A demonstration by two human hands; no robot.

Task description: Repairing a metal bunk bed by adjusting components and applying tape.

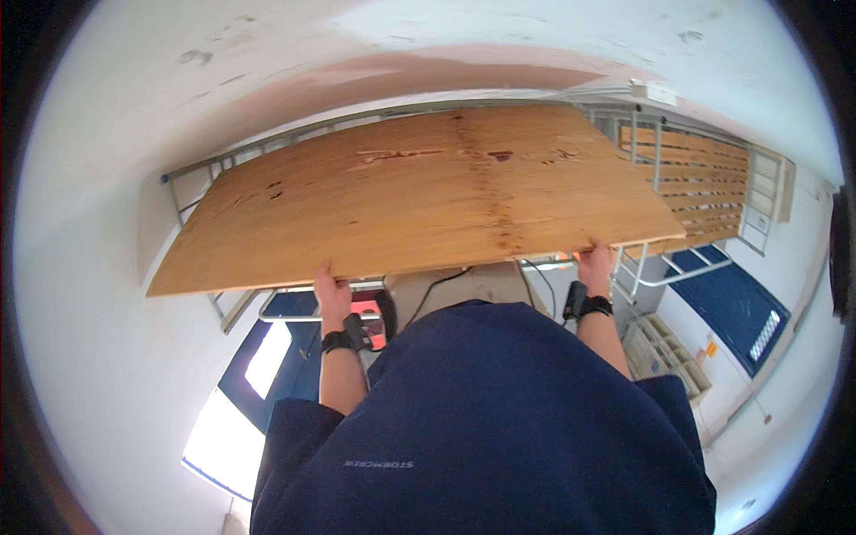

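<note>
A large sheet of plywood (383, 205), worn and split in places with a dark stained strip across it, lies tilted in front of me over a metal bed frame (658, 156). My left hand (333, 292) grips its near edge left of the middle, thumb on top and fingers hidden beneath. Farther right, my right hand (596, 263) holds the same edge in a like way. Both wrists carry black straps with small dark devices. What supports the sheet underneath is mostly hidden.
Close behind the sheet runs a white wall (428, 36) with peeling patches. To the right stand a slatted wooden bed base (704, 178) and white metal rails (687, 272). Lower down are a dark blue door (731, 308), a pale shelf unit (664, 357) and, at left, a bright opening (223, 441).
</note>
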